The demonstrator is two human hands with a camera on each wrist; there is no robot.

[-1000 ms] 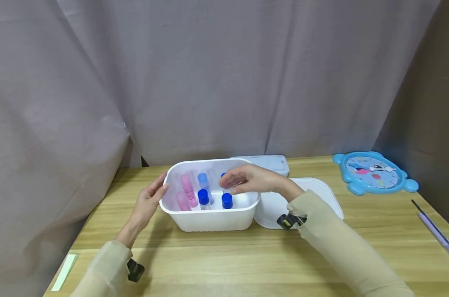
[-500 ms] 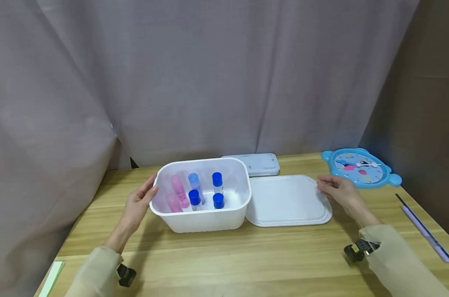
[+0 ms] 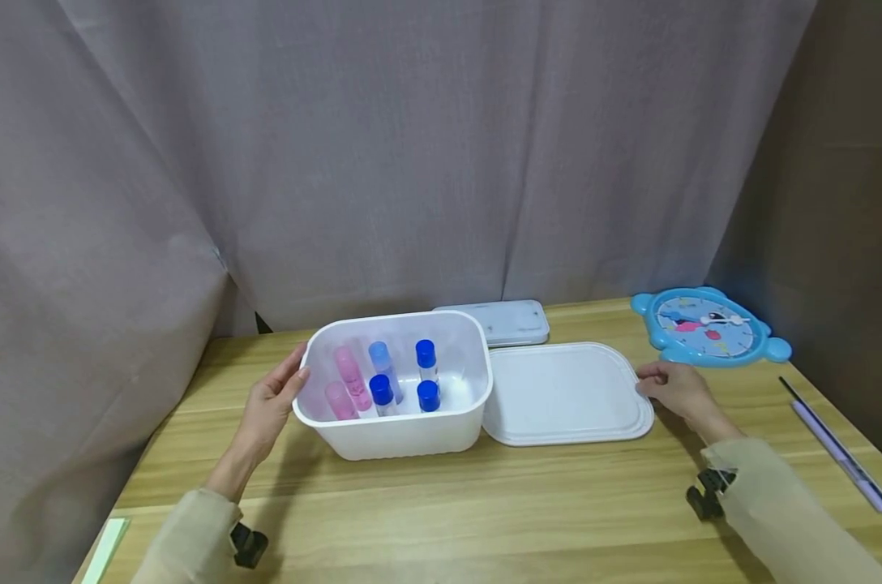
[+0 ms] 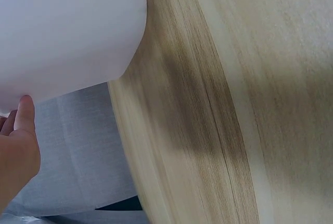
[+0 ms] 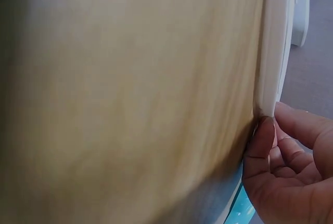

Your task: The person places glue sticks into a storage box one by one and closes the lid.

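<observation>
A white plastic box (image 3: 404,434) stands on the table and holds several small capped tubes, like glue sticks. Two tubes are pink (image 3: 352,375); the others have blue caps (image 3: 426,352). My left hand (image 3: 267,401) holds the box's left end, its thumb at the rim and fingers along the outer wall. In the left wrist view, the thumb (image 4: 26,112) touches the white wall. To the right of the box lies a flat white lid (image 3: 565,393). My right hand (image 3: 678,391) pinches the lid's right edge, thumb and forefinger meeting on it in the right wrist view.
Behind the box and lid lies a pale tin case (image 3: 514,322). A blue toy clock (image 3: 711,327) sits at the back right. Purple and dark pens or sticks (image 3: 838,454) lie along the right edge, a pale green strip (image 3: 105,550) at the front left. Grey curtain (image 3: 383,162) hangs behind.
My right hand has moved from over the box rightward to the lid, and its fingers have closed on the lid's edge. The left hand has stayed on the box. The view has shifted slightly.
</observation>
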